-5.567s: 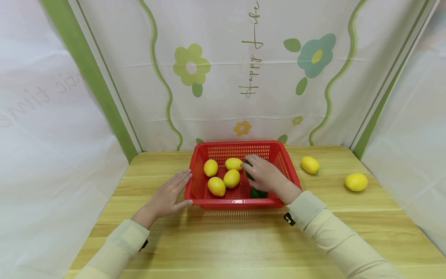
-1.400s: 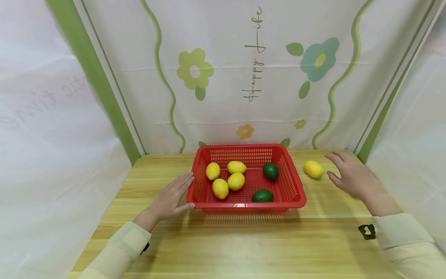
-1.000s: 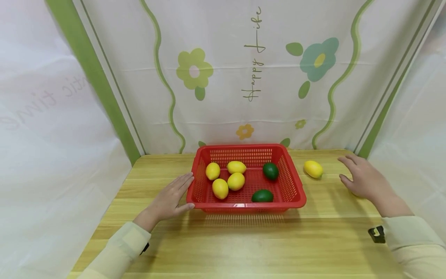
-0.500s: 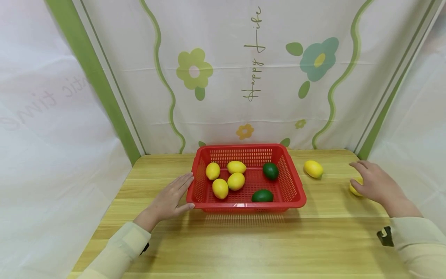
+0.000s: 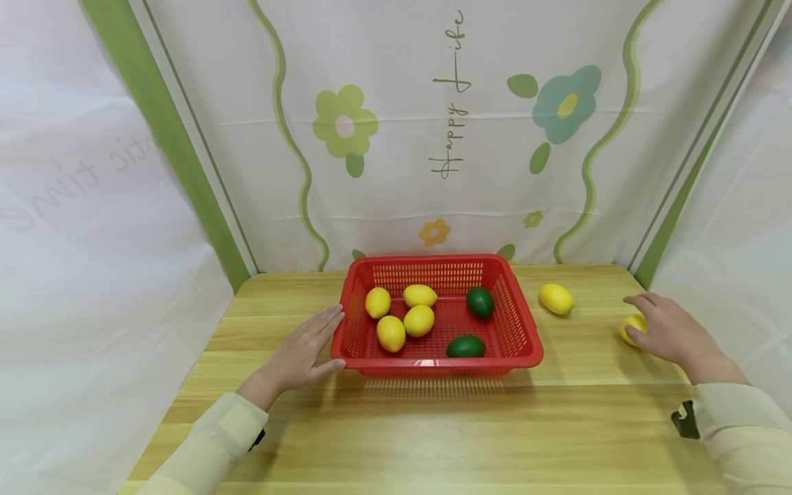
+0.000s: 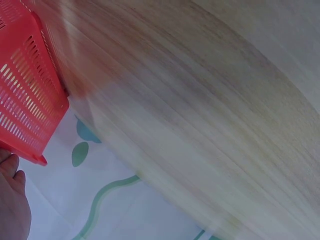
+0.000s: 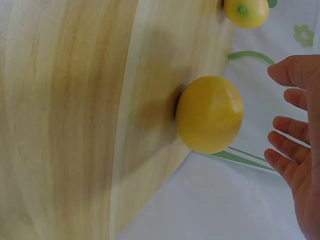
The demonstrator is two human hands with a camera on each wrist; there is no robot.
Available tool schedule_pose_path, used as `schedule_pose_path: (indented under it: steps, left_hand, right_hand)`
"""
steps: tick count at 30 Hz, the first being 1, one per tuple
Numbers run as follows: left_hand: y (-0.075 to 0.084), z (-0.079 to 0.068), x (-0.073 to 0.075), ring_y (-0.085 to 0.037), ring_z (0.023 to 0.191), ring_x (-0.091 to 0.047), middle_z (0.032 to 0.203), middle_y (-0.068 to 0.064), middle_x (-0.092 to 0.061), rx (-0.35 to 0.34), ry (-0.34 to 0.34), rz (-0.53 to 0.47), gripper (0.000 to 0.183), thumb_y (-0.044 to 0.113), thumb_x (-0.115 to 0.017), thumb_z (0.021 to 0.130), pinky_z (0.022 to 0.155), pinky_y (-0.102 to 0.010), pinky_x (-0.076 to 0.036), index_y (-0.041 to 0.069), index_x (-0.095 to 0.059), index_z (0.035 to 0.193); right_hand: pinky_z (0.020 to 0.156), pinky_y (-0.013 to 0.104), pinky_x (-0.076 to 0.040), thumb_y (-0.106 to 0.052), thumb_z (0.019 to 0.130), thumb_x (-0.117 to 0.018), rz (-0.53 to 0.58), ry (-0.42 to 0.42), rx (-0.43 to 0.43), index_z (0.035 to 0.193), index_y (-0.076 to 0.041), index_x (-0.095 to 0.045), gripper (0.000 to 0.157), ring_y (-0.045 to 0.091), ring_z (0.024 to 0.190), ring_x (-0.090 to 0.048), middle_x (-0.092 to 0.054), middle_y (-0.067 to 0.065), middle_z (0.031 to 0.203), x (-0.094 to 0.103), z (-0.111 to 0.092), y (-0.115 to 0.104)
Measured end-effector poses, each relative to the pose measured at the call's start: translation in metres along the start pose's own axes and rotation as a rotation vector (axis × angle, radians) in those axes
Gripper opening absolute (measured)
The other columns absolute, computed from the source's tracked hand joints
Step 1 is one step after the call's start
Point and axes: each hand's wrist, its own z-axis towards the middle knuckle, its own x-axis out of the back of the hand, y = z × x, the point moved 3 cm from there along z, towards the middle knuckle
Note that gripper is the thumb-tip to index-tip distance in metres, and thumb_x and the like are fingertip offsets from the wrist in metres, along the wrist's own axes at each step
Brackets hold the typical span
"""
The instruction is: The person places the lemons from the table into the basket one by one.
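My left hand (image 5: 297, 352) rests its straight fingers and thumb against the left rim of a red plastic basket (image 5: 427, 363). In the left wrist view, its fingertips touch the basket's wall (image 6: 25, 95). Inside the basket lie several yellow lemons (image 5: 391, 335) on the left and two dark green oval fruits (image 5: 480, 303) on the right. At the right of the table, my right hand (image 5: 671, 333) hovers over a lemon (image 5: 632, 330), partly covering it. The right wrist view shows the fingers loosely bent and spread, with a gap between them and that lemon (image 7: 210, 116).
Another lemon (image 5: 556, 300) lies on the wooden table (image 5: 421, 433) between the basket and my right hand. Behind the table hangs a printed white curtain (image 5: 396, 185), and similar curtains close off both sides.
Earlier my right hand held a dark green fruit in the basket; both green fruits now lie there, released. The hand then went right and lowered toward the far-right lemon. My left hand stayed at the rim.
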Motion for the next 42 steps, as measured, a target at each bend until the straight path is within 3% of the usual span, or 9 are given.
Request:
schedule_pose_path:
  steps: [22, 30, 42]
  left_hand:
    - [-0.001, 0.000, -0.001, -0.034, 0.139, -0.032, 0.151, -0.021, -0.035, 0.001, 0.000, 0.003, 0.085, 0.062, -0.039, 0.096, 0.109, -0.051, -0.032, -0.006, -0.036, 0.146]
    - [0.000, 0.000, 0.000, -0.035, 0.138, -0.034, 0.150, -0.021, -0.036, -0.002, 0.005, 0.003, 0.083, 0.060, -0.044, 0.096, 0.108, -0.051, -0.034, -0.007, -0.037, 0.145]
    - [0.000, 0.000, -0.001, -0.035, 0.138, -0.035, 0.149, -0.022, -0.037, -0.018, 0.028, 0.006, 0.085, 0.063, -0.036, 0.097, 0.108, -0.052, -0.034, -0.007, -0.038, 0.144]
  right_hand:
    - [0.088, 0.069, -0.037, -0.021, 0.081, -0.075, 0.042, -0.114, -0.077, 0.123, 0.011, -0.054, 0.057, 0.057, 0.107, -0.045, -0.049, 0.039, 0.120, -0.022, -0.008, 0.015]
    - [0.087, 0.068, -0.038, -0.021, 0.077, -0.077, 0.041, -0.098, -0.071, 0.120, 0.011, -0.055, 0.058, 0.056, 0.106, -0.046, -0.051, 0.038, 0.117, -0.028, -0.009, 0.017]
    - [0.081, 0.066, -0.042, -0.017, 0.072, -0.078, 0.024, -0.030, -0.024, 0.114, 0.010, -0.057, 0.055, 0.054, 0.097, -0.051, -0.055, 0.036, 0.110, -0.037, -0.011, 0.023]
